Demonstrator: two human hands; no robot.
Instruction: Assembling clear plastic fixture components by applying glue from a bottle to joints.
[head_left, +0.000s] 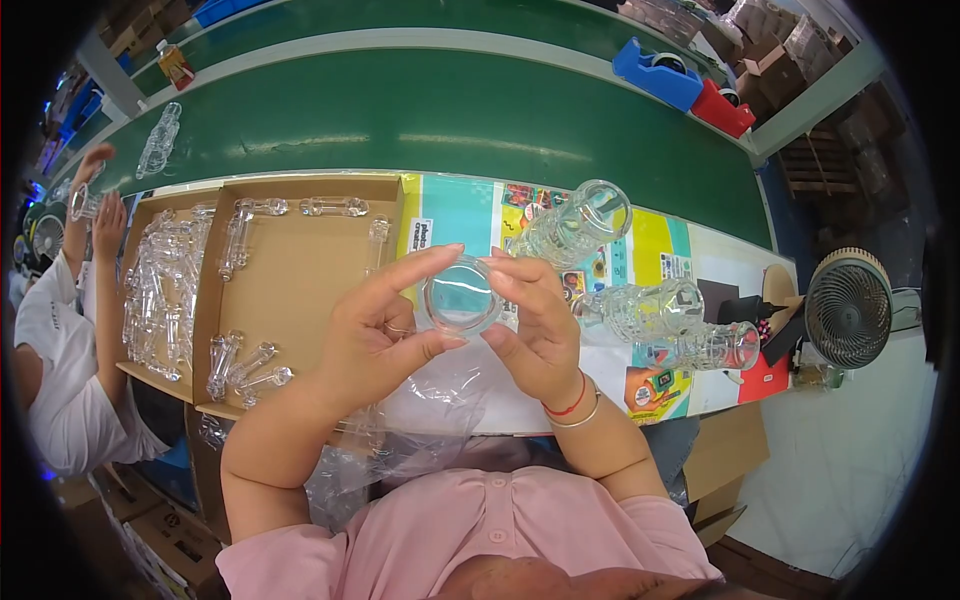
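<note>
My left hand [372, 325] and my right hand [540, 325] together hold a clear round glass piece [460, 292] in front of my chest. It faces me end-on, so its length cannot be made out. The thumbs press from below and the fingertips from above, on both sides of the rim. To the right of my hands, large clear ribbed glass pieces lie on the table: one [575, 222] slants toward the back, another [650, 308] is nearer, and a third [710, 346] lies beside it.
At left, a cardboard tray [300, 270] holds several clear glass pieces; the tray beside it [150, 372] is heaped with more. Crumpled plastic film [430, 400] lies near me. A co-worker's hands [105, 220] hold glass at far left. A fan [848, 308] and tape dispensers [655, 75] stand at right.
</note>
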